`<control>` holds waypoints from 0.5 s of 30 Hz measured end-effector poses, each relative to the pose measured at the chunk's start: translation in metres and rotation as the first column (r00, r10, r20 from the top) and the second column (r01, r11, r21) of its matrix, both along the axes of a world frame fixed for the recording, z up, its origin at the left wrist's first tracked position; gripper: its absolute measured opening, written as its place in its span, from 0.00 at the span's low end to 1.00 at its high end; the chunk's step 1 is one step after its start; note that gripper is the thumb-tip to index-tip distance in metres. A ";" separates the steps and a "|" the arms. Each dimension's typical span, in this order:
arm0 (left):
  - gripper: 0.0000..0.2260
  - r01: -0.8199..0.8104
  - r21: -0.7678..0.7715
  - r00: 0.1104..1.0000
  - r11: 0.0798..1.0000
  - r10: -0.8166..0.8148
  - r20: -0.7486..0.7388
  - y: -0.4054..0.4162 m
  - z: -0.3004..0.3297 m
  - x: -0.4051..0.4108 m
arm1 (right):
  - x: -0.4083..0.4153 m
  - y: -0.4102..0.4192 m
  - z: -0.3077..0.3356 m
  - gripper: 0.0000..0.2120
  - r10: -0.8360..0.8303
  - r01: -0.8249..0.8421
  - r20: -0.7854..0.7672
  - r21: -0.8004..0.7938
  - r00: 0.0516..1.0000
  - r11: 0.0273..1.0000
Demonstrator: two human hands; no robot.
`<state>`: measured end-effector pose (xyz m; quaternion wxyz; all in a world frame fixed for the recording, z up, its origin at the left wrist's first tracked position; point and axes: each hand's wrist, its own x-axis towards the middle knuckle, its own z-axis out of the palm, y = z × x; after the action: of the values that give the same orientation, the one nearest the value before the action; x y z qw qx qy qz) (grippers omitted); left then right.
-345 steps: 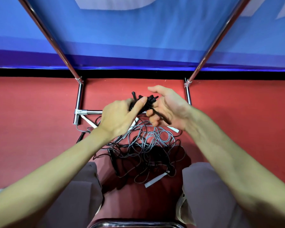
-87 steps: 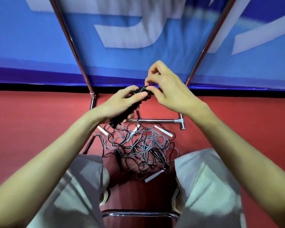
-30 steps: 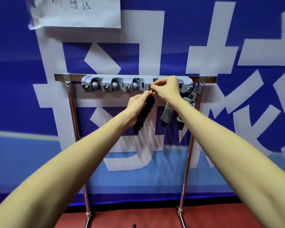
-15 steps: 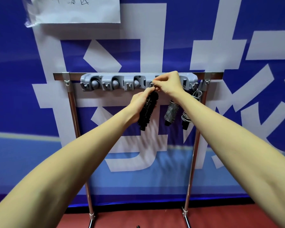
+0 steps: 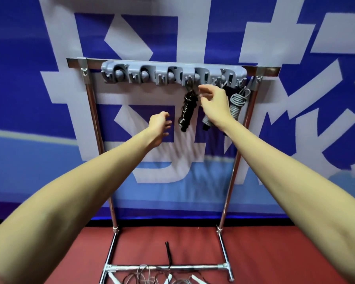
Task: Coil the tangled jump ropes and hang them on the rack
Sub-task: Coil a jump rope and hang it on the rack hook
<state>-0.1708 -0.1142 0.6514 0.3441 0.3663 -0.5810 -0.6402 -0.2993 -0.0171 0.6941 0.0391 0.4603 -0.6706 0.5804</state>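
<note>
Half a second ago the left hand cupped the black coiled jump rope while the right hand pinched its top loop at the hook; both have since let go, and the left hand has dropped down and away to the left of the coil. That hand hangs in the air with its fingers loosely spread, holding nothing. The right hand sits just right of the coil's upper end, fingers relaxed and slightly parted, close to the rope, though contact cannot be judged through the motion blur. The black coil hangs by its loop from a hook on the grey hook strip, which is mounted along the top bar of the chrome rack. Further right hang two grey coiled jump ropes, one in plain sight near the right upright, the other mostly hidden behind the right wrist. More tangled ropes lie on the red floor at the rack's foot bar. A blue banner with large white characters fills the wall behind.
</note>
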 end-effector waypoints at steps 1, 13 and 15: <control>0.08 -0.009 0.004 1.000 1.000 0.009 0.011 0.004 -0.007 0.008 | 0.004 0.008 -0.009 0.20 -0.021 0.022 -0.040 0.010 0.999 1.000; 0.08 0.023 -0.147 0.882 0.989 0.050 0.469 0.048 -0.170 0.115 | 0.066 0.082 -0.232 0.27 0.048 -0.102 0.096 0.686 0.994 0.721; 0.05 0.086 -0.159 0.810 0.984 0.024 0.586 0.057 -0.210 0.133 | 0.081 0.092 -0.273 0.29 0.056 -0.138 0.134 0.749 0.989 0.648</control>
<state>-0.0380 -0.0571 0.4414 0.1693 0.5039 -0.7193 -0.4473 -0.2186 0.0745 0.4213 -0.2201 0.4408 -0.8266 0.2720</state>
